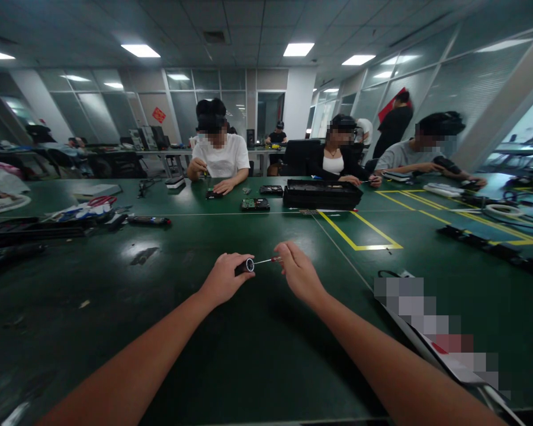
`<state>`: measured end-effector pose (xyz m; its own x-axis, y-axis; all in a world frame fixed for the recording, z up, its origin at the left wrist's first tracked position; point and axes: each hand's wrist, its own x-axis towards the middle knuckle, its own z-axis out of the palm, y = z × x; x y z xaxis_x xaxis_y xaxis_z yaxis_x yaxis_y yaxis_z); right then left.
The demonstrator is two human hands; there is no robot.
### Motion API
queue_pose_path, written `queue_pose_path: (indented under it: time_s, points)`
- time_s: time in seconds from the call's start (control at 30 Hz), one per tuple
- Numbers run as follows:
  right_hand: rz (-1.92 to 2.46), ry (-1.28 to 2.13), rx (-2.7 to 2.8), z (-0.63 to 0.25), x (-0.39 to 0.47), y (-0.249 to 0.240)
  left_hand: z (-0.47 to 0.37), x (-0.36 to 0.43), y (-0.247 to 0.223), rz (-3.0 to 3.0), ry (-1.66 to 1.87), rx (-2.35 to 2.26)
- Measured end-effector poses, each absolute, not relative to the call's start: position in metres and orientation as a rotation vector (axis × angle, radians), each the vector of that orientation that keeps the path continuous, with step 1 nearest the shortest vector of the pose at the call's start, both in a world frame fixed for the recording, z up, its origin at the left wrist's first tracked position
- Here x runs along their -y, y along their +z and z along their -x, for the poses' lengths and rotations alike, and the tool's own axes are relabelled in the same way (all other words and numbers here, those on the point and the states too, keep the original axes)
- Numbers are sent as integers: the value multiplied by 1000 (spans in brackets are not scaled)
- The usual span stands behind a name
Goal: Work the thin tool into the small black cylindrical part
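My left hand (224, 277) is closed around a small black cylinder (244, 267) with a pale ring at its end, which faces right. In my right hand (295, 269) is a screwdriver (266, 261) with a thin metal shaft and a red handle, mostly covered by my fingers. Its shaft points left, and the tip meets the ringed end of the cylinder; whether it sits inside cannot be made out. Both hands are just above the green tabletop (249, 361).
Across the table, a person in white (222, 154) works near a circuit board (255, 204). A long black housing (322, 194) lies beyond my right hand. To the left are a dark pen-shaped tool (148, 220) and red-handled scissors (102, 200). A white bag-like item (426, 331) lies right.
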<state>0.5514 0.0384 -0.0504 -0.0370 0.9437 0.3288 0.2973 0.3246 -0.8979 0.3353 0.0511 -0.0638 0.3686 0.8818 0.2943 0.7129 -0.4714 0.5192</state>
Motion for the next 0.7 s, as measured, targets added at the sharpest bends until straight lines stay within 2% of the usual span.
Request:
queue_pose_path:
  time_s: [0.2,0.37,0.5,0.7]
  points:
    - [1035,977,1314,-546,-45,-53,-336,-51,-64,-2292,814,-1452]
    - [1046,1321,851,-550,-60,-64,-338,-56,-55,-2433,802,-1333]
    - [1109,1203,736,-557,-69,-73,-334,-62,-57,-2416,691,-1397]
    - [1159,1036,842,-556,-67,-73,-331,-59,-63,-2362,596,-1417]
